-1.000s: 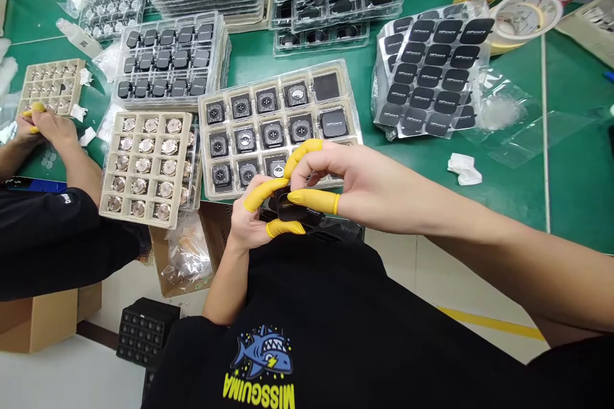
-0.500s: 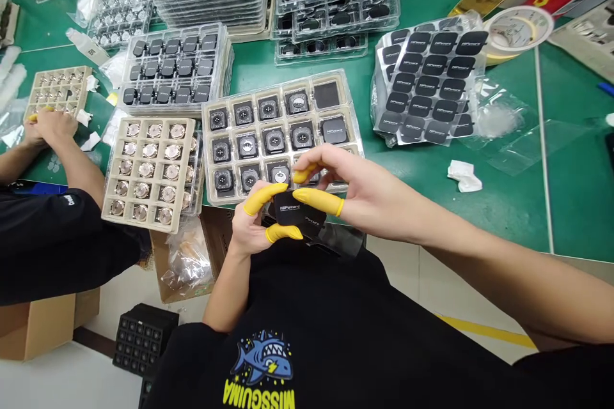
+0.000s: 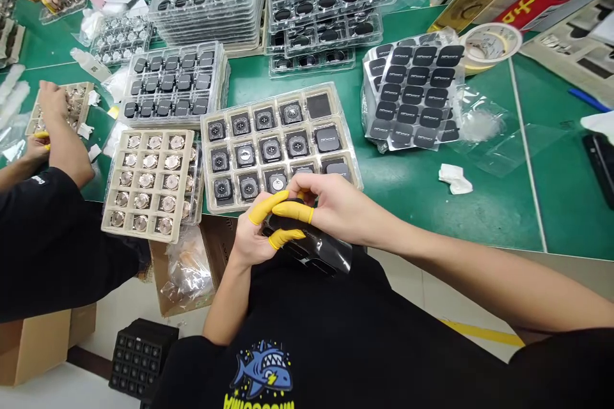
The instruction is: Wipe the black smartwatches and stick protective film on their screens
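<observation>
Yellow finger covers are on both hands. My left hand (image 3: 256, 236) pinches a dark watch-like piece, mostly hidden by the fingers, together with the near end of a black glossy sheet (image 3: 321, 249) that hangs over my lap. My right hand (image 3: 316, 204) is closed at the same piece, thumb and fingertips meeting at its top edge; what exactly lies between them is hidden. Just beyond the hands, a beige compartment tray (image 3: 283, 102) holds square black watch faces, several with round sensors showing and some with a printed dark cover at its right side.
Printed label sheets (image 3: 412, 96) lie at right, before a tape roll (image 3: 492, 48). Stacked clear trays (image 3: 211, 6) stand behind. A tray of round watches (image 3: 146, 185) overhangs the table edge at left. A co-worker's hands (image 3: 52, 108) are further left; crumpled tissue (image 3: 455, 179) lies right.
My right hand has moved slightly left, closer to my left hand. The printed face of the held piece has turned out of sight, and more of the black sheet shows below.
</observation>
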`<state>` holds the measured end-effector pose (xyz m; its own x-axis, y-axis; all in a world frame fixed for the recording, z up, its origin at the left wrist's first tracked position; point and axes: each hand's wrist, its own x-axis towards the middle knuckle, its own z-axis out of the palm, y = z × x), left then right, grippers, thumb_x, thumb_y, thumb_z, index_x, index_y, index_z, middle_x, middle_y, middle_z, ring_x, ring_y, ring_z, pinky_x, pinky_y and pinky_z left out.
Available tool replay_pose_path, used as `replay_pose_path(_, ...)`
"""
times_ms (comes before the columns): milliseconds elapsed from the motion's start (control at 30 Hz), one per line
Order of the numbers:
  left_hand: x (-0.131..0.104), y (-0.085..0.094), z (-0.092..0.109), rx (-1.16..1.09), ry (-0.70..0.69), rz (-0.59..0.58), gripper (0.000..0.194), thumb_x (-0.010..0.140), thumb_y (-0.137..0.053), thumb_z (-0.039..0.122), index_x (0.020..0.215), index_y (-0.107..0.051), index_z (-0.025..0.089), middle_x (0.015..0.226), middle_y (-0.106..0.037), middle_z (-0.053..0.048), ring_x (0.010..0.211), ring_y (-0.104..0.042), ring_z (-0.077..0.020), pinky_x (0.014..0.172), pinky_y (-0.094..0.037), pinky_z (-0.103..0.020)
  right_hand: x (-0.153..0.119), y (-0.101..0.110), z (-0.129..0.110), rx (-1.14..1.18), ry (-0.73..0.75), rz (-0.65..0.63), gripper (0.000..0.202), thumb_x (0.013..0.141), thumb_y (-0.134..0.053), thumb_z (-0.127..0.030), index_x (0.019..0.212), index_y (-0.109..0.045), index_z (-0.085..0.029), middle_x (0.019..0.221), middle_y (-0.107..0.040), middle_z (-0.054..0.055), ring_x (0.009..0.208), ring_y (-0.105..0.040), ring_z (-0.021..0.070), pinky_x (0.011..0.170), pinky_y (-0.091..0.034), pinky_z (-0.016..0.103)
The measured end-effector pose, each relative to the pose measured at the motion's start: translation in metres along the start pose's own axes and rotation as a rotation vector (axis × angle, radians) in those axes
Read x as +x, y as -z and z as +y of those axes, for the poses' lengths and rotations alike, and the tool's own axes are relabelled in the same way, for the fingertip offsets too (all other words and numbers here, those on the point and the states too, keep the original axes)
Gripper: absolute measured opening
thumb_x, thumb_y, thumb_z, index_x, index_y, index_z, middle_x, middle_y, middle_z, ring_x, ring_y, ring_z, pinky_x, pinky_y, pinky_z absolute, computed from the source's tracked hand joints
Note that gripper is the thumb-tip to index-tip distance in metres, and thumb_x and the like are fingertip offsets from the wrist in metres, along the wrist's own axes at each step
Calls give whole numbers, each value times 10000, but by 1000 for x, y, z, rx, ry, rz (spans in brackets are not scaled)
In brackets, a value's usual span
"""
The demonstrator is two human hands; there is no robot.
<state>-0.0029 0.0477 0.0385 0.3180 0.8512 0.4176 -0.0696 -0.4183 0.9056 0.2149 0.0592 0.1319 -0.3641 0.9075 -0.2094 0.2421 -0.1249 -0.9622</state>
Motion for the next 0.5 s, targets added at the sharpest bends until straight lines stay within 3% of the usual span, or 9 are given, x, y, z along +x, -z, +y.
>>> replay_pose_path(133,-6,-4,-6,16,1,87,671,876,-1025,550,1462,-839,281,1102,-866,-85,953,-859,-241,839,-739,-333,3,-7,5,-78,50,91,253,1028,-707,-459,892,-635,-257,739,-638,-22,689,-516,180,663,-375,333)
replay_pose_path(233,-8,-6,-6,18,23,126,662,900,-1024,477,1498,-818,280,1122,-870,-76,956,-863,-218,850,-731,-304,6,-4,6,-93,74,83,198,1056,-643,-380,905,-639,-252,805,-683,-4,749,-570,191,699,-418,331)
replay_pose_path(400,-6,-4,1,68,92,128,657,885,-1025,531,1453,-846,254,1102,-875,-90,929,-851,-231,823,-729,-323,3,1,4,-49,61,-17,256,1053,-747,-487,1108,-732,-237,995,-797,32,819,-649,207,745,-499,335)
replay_pose_path(500,-3,-2,4,81,143,131,614,915,-1004,506,1448,-847,244,1066,-886,-83,922,-851,-232,860,-729,-340,8,12,2,-79,105,-26,288,1066,-742,-525,1098,-753,-239,1003,-801,36,833,-663,214,761,-510,343)
